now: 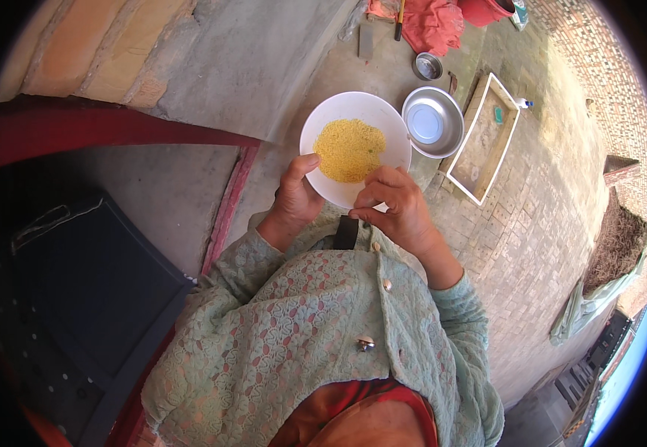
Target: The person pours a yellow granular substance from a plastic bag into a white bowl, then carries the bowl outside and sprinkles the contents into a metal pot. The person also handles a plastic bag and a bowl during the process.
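Observation:
A white bowl is held in front of my body. Loose yellow grain, fine like millet, lies heaped across its middle. My left hand grips the bowl's near left side, thumb over the rim and the other fingers mostly hidden beneath. Over the near right rim is my right hand, its thumb and fingertips pinched together. Whatever is between those fingertips, if anything, is too small to make out.
Just beyond the bowl to the right stand a steel basin and a smaller metal bowl. Farther right is a white-rimmed rectangular trough. Red cloth lies at the far side. To my left is a red door frame.

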Motion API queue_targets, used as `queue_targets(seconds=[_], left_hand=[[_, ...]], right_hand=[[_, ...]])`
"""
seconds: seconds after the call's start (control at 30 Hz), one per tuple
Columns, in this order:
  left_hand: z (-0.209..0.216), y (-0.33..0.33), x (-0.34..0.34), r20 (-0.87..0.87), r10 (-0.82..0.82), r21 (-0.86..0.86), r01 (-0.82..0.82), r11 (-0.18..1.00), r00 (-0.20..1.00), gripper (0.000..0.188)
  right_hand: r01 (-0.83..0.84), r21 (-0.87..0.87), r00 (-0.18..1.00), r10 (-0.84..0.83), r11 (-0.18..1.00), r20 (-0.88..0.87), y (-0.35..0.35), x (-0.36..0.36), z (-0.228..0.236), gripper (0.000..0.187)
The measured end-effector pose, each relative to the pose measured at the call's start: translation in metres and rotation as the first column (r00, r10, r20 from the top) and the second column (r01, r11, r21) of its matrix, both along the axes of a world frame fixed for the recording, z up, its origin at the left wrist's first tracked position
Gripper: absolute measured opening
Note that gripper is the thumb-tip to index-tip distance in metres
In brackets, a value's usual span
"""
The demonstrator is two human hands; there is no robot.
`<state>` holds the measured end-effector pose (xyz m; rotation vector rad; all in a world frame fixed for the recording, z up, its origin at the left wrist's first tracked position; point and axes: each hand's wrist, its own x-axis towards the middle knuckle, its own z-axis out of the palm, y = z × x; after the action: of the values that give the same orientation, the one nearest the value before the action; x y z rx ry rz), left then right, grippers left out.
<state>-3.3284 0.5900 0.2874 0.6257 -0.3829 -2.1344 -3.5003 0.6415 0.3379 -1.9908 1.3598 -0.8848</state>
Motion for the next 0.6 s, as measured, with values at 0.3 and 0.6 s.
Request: queue_targets(seconds=[0.3, 0.6], left_hand=[[-0.013, 0.002, 0.004, 0.005, 0.021, -0.036, -0.021, 0.999, 1.0, 0.058], [-0.004, 0.007, 0.016, 0.028, 0.061, -0.116, -0.057, 0.992, 0.998, 0.063]], right_hand=[[0.048, 0.012, 0.977, -0.049, 0.999, 0.209, -0.001, -0.008, -0.004, 0.016], [0.442, 0.123, 0.874, -0.458, 0.888, 0.162, -0.035, -0.05, -0.027, 0.026]])
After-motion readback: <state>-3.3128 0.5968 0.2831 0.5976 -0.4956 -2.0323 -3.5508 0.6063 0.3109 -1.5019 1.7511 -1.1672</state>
